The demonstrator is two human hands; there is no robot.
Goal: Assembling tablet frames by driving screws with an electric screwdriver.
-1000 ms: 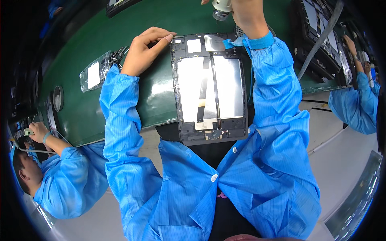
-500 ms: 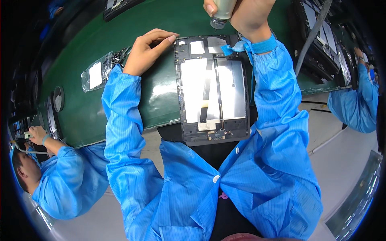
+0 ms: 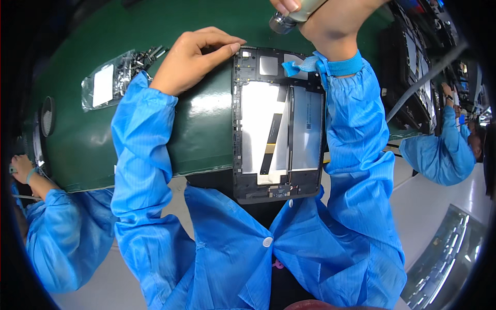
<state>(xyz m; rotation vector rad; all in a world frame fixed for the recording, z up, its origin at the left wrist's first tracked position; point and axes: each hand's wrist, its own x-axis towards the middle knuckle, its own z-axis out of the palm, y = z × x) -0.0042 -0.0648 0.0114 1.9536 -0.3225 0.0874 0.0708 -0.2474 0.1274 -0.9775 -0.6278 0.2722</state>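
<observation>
The left hand [image 3: 194, 59] pressed flat, fingers open, on the top-left corner of the rigid, fragile tablet frame [image 3: 279, 124], best held by its edges, while the right hand [image 3: 330, 23] gripped a screwdriver [image 3: 294, 13] above its top edge.

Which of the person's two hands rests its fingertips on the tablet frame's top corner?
The left hand, fingers on the tablet frame; the right hand grips a metal-tipped tool.

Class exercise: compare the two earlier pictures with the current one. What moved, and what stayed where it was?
The right hand, gripping the grey tool, has shifted left along the top edge of the open tablet frame; its tip now hangs near the frame's top middle. The left hand stays with fingertips on the frame's top left corner. The frame itself and the bag of screws have not moved on the green mat.
</observation>
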